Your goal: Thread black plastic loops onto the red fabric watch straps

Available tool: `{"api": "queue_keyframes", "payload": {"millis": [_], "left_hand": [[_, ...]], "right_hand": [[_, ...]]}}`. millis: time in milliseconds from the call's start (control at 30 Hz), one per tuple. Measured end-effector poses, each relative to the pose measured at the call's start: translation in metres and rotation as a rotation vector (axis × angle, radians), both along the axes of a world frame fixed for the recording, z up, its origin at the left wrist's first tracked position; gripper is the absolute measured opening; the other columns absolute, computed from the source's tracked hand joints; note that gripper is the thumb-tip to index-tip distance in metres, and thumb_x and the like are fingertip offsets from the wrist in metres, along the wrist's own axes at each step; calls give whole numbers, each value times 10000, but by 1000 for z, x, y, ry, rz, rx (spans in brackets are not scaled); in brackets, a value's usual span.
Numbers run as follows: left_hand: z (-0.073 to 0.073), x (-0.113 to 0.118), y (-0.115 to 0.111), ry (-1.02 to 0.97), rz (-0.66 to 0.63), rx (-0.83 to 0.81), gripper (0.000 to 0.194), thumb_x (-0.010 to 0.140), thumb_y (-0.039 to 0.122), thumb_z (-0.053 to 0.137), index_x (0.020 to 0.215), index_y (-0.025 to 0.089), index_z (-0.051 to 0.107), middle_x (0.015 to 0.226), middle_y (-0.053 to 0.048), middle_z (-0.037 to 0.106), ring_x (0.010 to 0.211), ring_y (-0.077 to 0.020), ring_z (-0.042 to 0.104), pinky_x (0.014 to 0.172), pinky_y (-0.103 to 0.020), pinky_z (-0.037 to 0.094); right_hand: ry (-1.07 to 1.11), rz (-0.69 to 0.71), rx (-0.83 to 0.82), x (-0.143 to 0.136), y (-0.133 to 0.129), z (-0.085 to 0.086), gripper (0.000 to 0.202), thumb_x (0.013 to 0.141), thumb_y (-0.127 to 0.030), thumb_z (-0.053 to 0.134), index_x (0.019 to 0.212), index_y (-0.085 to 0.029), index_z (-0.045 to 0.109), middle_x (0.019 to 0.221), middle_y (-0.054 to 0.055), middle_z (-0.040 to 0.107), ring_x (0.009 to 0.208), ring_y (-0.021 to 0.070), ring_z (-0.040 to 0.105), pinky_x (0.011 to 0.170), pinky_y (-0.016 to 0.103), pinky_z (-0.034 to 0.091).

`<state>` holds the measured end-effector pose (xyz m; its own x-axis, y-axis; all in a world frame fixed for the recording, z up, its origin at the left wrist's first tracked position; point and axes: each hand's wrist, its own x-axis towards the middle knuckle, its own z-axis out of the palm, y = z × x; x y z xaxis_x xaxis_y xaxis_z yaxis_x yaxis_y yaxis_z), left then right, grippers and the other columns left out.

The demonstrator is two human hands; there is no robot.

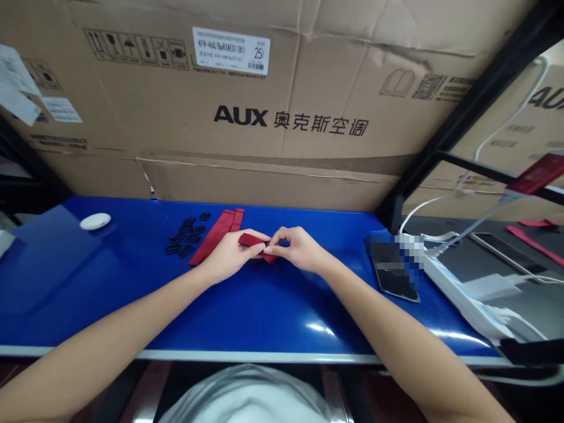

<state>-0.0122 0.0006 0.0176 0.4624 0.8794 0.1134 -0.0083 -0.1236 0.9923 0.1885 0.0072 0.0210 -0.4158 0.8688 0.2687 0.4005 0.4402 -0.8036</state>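
Observation:
Between my two hands is a short piece of red strap (252,239), held just above the blue table (273,305). My left hand (229,254) is closed on its left part, thumb on top. My right hand (296,247) pinches the strap's right end, thumb and forefinger together. A small dark piece shows at the fingertips, too small to make out. Left of my left hand, longer red straps (214,238) lie side by side on the table. Several black plastic buckles (187,235) lie scattered beside them.
A large cardboard box (264,88) stands behind the table. A white oval object (96,221) lies at the left. On the right are a phone (394,273), a white power strip (462,294) with cables, and a black metal frame (467,111).

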Motion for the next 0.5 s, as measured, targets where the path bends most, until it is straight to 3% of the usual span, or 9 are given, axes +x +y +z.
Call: {"api": "queue_keyframes", "payload": {"millis": [167, 300, 500], "left_hand": [[1, -1, 0, -23, -47, 23, 471, 732, 383, 781, 1134, 167, 666, 1159, -117, 679, 1024, -262, 675, 931, -406, 540], [1, -3, 2, -31, 1, 58, 466, 726, 357, 785, 1134, 170, 660, 1130, -107, 687, 1006, -256, 677, 919, -395, 539], [5, -5, 0, 93, 54, 173, 406, 742, 349, 768, 1101, 184, 677, 1088, -93, 703, 949, -246, 687, 868, -358, 544]], "right_hand": [[244, -85, -200, -2, 3, -2, 281, 712, -435, 749, 681, -159, 705, 692, 43, 701, 653, 156, 596, 663, 289, 453], [439, -26, -348, -3, 3, -1, 279, 634, -394, 805, 748, -153, 722, 718, 32, 707, 657, 140, 602, 693, 285, 456], [527, -28, -400, -7, -1, -1, 277, 588, -312, 829, 742, -153, 663, 693, 21, 689, 652, 131, 617, 706, 279, 457]]}}
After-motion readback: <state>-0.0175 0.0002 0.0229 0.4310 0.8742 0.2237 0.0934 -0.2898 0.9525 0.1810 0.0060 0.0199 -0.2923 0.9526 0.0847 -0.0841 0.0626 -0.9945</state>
